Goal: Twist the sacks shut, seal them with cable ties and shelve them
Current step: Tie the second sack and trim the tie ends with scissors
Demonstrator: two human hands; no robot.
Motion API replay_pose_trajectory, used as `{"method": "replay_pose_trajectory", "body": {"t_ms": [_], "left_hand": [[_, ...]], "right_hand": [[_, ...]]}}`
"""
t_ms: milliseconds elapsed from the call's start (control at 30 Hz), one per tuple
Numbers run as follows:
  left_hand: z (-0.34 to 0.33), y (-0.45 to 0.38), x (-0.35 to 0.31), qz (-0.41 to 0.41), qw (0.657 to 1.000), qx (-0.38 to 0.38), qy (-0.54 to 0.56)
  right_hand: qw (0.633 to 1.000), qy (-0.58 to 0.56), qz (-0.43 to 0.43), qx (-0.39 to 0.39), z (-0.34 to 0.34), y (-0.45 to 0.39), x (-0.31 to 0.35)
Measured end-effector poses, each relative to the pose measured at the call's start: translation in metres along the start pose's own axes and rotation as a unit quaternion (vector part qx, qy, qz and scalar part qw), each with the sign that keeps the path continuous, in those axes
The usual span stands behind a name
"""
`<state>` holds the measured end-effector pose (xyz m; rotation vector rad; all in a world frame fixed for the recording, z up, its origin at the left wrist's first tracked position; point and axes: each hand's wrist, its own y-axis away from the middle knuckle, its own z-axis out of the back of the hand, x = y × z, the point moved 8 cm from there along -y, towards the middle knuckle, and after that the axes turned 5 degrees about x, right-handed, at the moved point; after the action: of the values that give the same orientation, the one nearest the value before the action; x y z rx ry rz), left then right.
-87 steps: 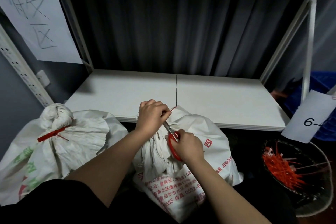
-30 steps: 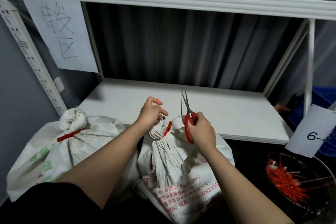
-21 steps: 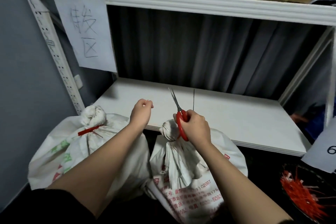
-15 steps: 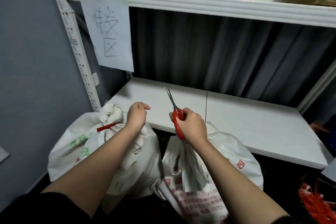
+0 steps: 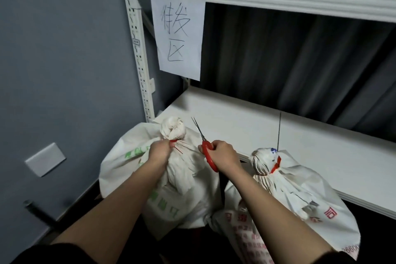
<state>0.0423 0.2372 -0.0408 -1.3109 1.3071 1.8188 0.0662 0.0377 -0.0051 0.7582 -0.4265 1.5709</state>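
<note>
Change: a second ago both hands worked at the right sack [image 5: 300, 195]; now they have shifted to the left sack [image 5: 171, 178], at about 9 o'clock from it.
Meaning: the right sack's red cable tie [image 5: 276, 164] sits trimmed at its neck, so that sack looks sealed; trimming the left tie seems to be the step in hand, and shelving is not yet done.
Left hand: the left hand [image 5: 159, 152] is curled tight round the left sack's twisted neck, just below its red tie [image 5: 174, 141], whose thin tail pokes out toward 4 o'clock.
Right hand: the right hand [image 5: 222, 154] grips the red-handled scissors [image 5: 204, 148], blades nearly closed and pointing toward 11 o'clock, near the tie but not on it.
Sacks: both stand below the front edge of the white shelf [image 5: 278, 135], at 6 o'clock from it.
Hard to tell: whether the left fingers pinch the tie itself; the right sack's print is cut off at the frame's bottom edge.
</note>
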Motion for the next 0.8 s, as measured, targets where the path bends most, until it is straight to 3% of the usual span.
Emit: {"method": "replay_pose_trajectory", "body": {"t_ms": [200,333,467,567,800], "left_hand": [[-0.016,0.011,0.027,0.069,0.993,0.055,0.073],[-0.024,0.003,0.033,0.083,0.988,0.048,0.124],[-0.024,0.001,0.032,0.031,0.988,0.021,0.147],[-0.011,-0.001,0.033,-0.010,0.996,-0.008,0.093],[0.011,0.003,0.032,-0.052,0.998,-0.002,0.026]], "right_hand": [[0.994,0.043,0.004,0.097,-0.019,-0.010,-0.014],[0.982,0.026,-0.007,0.187,-0.029,-0.017,-0.027],[0.949,-0.028,-0.036,0.313,-0.046,-0.017,-0.027],[0.921,-0.020,-0.054,0.385,-0.053,-0.018,-0.020],[0.873,0.045,-0.058,0.481,-0.075,-0.029,0.002]]}}
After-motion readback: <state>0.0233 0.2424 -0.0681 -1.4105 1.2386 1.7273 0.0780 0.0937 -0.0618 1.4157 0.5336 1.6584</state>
